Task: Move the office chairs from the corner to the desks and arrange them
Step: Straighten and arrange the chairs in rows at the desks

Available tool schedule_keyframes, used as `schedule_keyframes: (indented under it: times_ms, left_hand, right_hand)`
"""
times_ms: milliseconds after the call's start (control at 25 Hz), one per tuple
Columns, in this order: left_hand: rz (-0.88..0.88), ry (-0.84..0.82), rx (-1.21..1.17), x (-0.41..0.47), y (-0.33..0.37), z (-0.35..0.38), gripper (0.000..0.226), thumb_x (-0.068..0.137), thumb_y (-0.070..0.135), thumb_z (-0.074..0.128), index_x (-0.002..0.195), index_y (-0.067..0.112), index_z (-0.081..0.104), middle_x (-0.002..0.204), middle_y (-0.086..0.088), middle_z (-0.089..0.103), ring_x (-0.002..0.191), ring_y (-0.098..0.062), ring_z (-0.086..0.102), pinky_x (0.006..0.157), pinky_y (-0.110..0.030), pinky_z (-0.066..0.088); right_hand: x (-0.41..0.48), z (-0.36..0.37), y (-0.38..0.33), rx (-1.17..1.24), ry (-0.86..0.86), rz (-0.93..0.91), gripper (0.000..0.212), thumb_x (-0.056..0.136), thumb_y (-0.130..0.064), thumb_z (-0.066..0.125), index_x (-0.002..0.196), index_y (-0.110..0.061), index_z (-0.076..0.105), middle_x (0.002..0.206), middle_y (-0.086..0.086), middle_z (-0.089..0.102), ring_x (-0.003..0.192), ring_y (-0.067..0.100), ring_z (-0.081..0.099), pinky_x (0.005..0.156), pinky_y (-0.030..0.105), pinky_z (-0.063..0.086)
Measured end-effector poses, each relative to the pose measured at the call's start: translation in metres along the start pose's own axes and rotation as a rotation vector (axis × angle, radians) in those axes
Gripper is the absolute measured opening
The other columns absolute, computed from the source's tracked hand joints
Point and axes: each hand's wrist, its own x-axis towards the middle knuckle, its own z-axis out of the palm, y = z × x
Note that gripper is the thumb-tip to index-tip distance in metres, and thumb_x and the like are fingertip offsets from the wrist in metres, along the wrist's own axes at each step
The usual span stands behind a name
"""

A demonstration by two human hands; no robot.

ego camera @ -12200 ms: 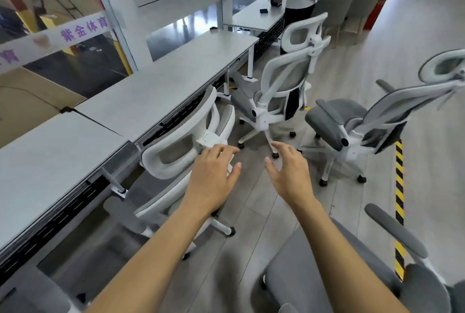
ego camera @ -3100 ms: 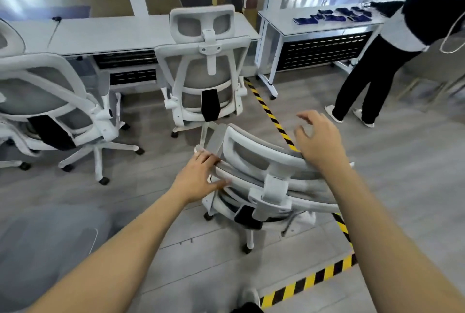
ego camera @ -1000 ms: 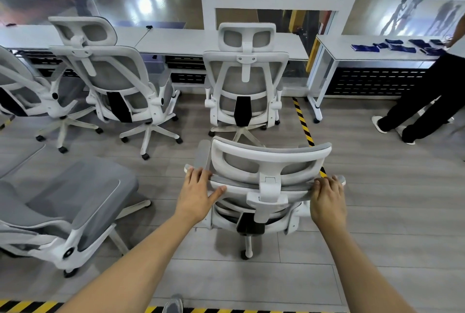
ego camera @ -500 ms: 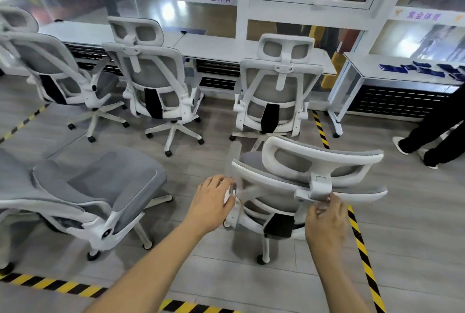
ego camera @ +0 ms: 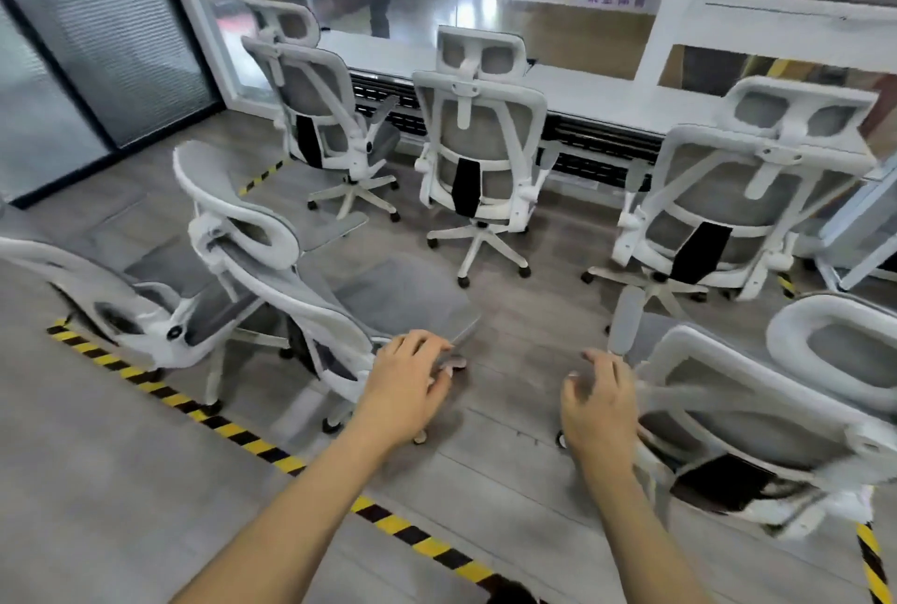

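Three white-framed grey mesh office chairs stand with their backs to me along the white desk (ego camera: 606, 91): the left chair (ego camera: 320, 118), the middle chair (ego camera: 478, 152) and the right chair (ego camera: 728, 195). A reclined chair (ego camera: 757, 414) sits close at the right; my right hand (ego camera: 599, 404) hovers open just left of its backrest, not touching it. Another reclined chair (ego camera: 301, 283) stands at the left with its seat towards me. My left hand (ego camera: 410, 387) is open, over the front edge of that seat. Both hands are blurred.
A further reclined chair (ego camera: 97, 293) lies at the far left edge. Yellow-black floor tape (ego camera: 233, 433) runs diagonally across the grey floor. Glass walls stand behind the desk and a dark glass partition (ego camera: 97, 45) at the left. Bare floor lies between my hands.
Both hands have let go of the right reclined chair's backrest. The view has swung left, so that chair now sits at the right edge and the left reclined chair is nearer the middle.
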Motion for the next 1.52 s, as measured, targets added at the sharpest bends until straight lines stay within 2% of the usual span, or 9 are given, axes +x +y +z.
schedule_keyframes:
  times_ms: [320, 600, 720, 840, 920, 1120, 1200, 1320, 1520]
  left_hand:
    - [-0.271, 0.137, 0.084, 0.001, -0.158, -0.085, 0.040, 0.096, 0.030, 0.053, 0.134, 0.023, 0.045, 0.137, 0.001, 0.047, 0.118, -0.024, 0.048, 0.099, -0.039, 0.042]
    - [-0.435, 0.181, 0.099, 0.046, -0.285, -0.141, 0.051, 0.095, 0.024, 0.052, 0.143, 0.019, 0.036, 0.140, -0.006, 0.044, 0.121, -0.031, 0.049, 0.097, -0.047, 0.046]
    - [-0.478, 0.214, 0.087, 0.063, -0.338, -0.159, 0.063, 0.098, 0.039, 0.050, 0.151, 0.015, 0.027, 0.152, -0.007, 0.038, 0.136, -0.029, 0.039, 0.109, -0.047, 0.038]
    - [-0.424, 0.127, 0.093, 0.077, -0.377, -0.163, 0.084, 0.093, 0.067, 0.038, 0.156, 0.018, 0.016, 0.163, -0.004, 0.023, 0.148, -0.026, 0.024, 0.118, -0.049, 0.027]
    - [-0.326, 0.098, 0.108, 0.091, -0.389, -0.158, 0.092, 0.086, 0.073, 0.038, 0.156, 0.017, 0.018, 0.164, -0.005, 0.018, 0.150, -0.026, 0.018, 0.119, -0.049, 0.025]
    - [-0.142, 0.110, 0.007, 0.099, -0.396, -0.150, 0.097, 0.076, 0.073, 0.057, 0.150, 0.016, 0.030, 0.153, -0.009, 0.038, 0.146, -0.029, 0.027, 0.119, -0.052, 0.023]
    - [-0.132, 0.012, 0.002, 0.103, -0.401, -0.139, 0.103, 0.075, 0.080, 0.054, 0.153, 0.019, 0.026, 0.157, -0.006, 0.034, 0.150, -0.028, 0.019, 0.123, -0.050, 0.014]
    - [-0.108, -0.068, 0.001, 0.105, -0.387, -0.113, 0.106, 0.077, 0.088, 0.038, 0.155, 0.018, 0.022, 0.163, -0.006, 0.020, 0.153, -0.027, 0.000, 0.123, -0.052, 0.012]
    - [-0.122, -0.072, -0.057, 0.123, -0.360, -0.092, 0.106, 0.080, 0.084, 0.039, 0.155, 0.012, 0.021, 0.164, -0.012, 0.015, 0.152, -0.030, -0.005, 0.122, -0.053, 0.013]
  right_hand:
    - [0.021, 0.155, -0.134, 0.101, -0.261, -0.247, 0.029, 0.086, -0.010, 0.067, 0.114, -0.013, 0.064, 0.114, 0.001, 0.063, 0.104, 0.022, 0.059, 0.095, 0.033, 0.044]
    - [0.015, 0.294, -0.249, 0.161, -0.598, -0.585, 0.031, 0.095, -0.050, 0.051, 0.118, -0.029, 0.058, 0.116, -0.012, 0.058, 0.106, 0.013, 0.053, 0.092, 0.029, 0.043]
    - [0.003, 0.341, -0.286, 0.036, -0.546, -0.701, 0.041, 0.094, -0.052, 0.046, 0.125, -0.030, 0.059, 0.119, -0.010, 0.063, 0.107, 0.014, 0.057, 0.094, 0.030, 0.047]
    - [-0.003, 0.360, -0.286, -0.057, -0.392, -0.693, 0.032, 0.093, -0.043, 0.048, 0.115, -0.028, 0.066, 0.101, -0.011, 0.066, 0.090, 0.013, 0.064, 0.082, 0.028, 0.051]
    - [-0.002, 0.361, -0.282, -0.120, -0.324, -0.684, 0.029, 0.097, -0.040, 0.048, 0.118, -0.029, 0.064, 0.102, -0.013, 0.066, 0.091, 0.012, 0.062, 0.086, 0.028, 0.047]
    - [-0.010, 0.330, -0.256, -0.245, -0.238, -0.540, 0.029, 0.106, -0.036, 0.044, 0.132, -0.029, 0.056, 0.123, -0.011, 0.061, 0.111, 0.015, 0.058, 0.109, 0.037, 0.037]
    - [-0.010, 0.315, -0.241, -0.326, -0.186, -0.431, 0.032, 0.105, -0.034, 0.041, 0.134, -0.029, 0.055, 0.130, -0.009, 0.059, 0.126, 0.018, 0.052, 0.117, 0.044, 0.029]
    - [-0.001, 0.298, -0.230, -0.353, -0.193, -0.225, 0.038, 0.102, -0.044, 0.041, 0.134, -0.028, 0.052, 0.141, -0.005, 0.052, 0.145, 0.022, 0.035, 0.122, 0.052, 0.017]
    - [0.033, 0.288, -0.214, -0.333, -0.286, -0.137, 0.055, 0.099, -0.064, 0.031, 0.134, -0.027, 0.051, 0.144, -0.001, 0.046, 0.150, 0.024, 0.024, 0.124, 0.053, 0.007]
